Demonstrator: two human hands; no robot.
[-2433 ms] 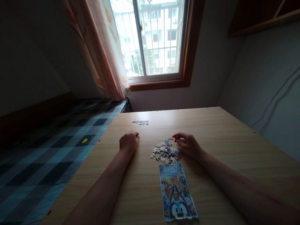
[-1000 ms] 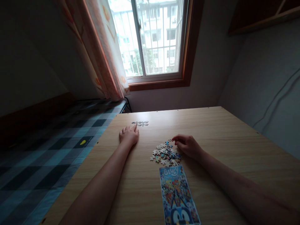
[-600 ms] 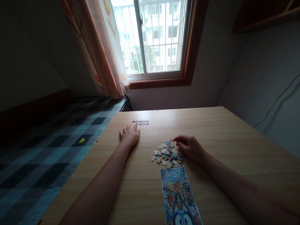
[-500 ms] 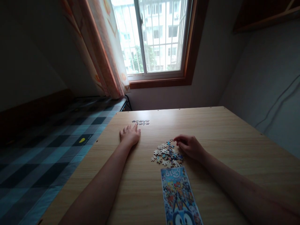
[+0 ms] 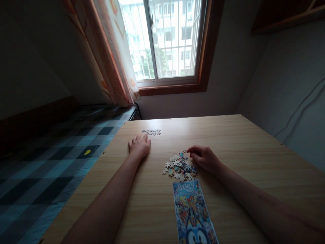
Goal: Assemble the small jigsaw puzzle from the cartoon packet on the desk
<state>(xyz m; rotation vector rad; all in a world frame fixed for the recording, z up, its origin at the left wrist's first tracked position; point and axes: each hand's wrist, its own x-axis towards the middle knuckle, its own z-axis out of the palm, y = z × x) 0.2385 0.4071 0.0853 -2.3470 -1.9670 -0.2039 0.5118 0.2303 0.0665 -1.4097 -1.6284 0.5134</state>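
A pile of loose jigsaw pieces lies in the middle of the wooden table. My right hand rests at the pile's far right edge, fingers curled in a pinch over the pieces; what they hold is too small to make out. My left hand lies flat on the table with fingers stretched toward a short row of joined pieces, fingertips just short of it. A colourful picture sheet marked "Bluey" lies near me, below the pile.
A bed with a blue checked cover runs along the table's left edge. A window with a patterned curtain is behind the table. A wall with a cable stands at right.
My left hand went from a loose fist near the pile to lying flat, reaching toward the joined row. My right hand stays at the pile.
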